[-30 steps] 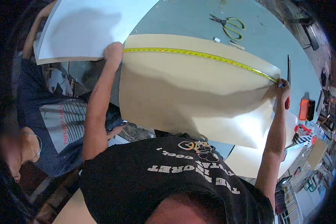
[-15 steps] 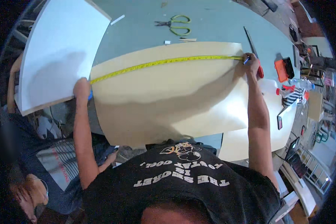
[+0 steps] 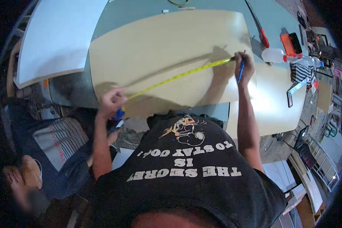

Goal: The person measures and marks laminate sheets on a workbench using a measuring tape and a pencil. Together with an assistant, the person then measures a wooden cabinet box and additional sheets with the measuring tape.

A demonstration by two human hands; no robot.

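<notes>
— While we lean over the blue-grey table [image 3: 140,15], what is done so far?

— We judge the measuring half done: our yellow tape measure [image 3: 178,76] is stretched slantwise across the big tan sheet [image 3: 159,49], from seven o'clock to two o'clock. We can make out no line or mark; that looks left to do.

— And the hands?

— Our left hand [image 3: 111,102] is curled tight around the tape's case off the sheet's near edge. Our right hand [image 3: 244,68] pins the tape's end and pinches a blue pen [image 3: 240,71].

— How does the sheet look?

— Flat, pale, unmarked, lying at twelve o'clock from us.
</notes>
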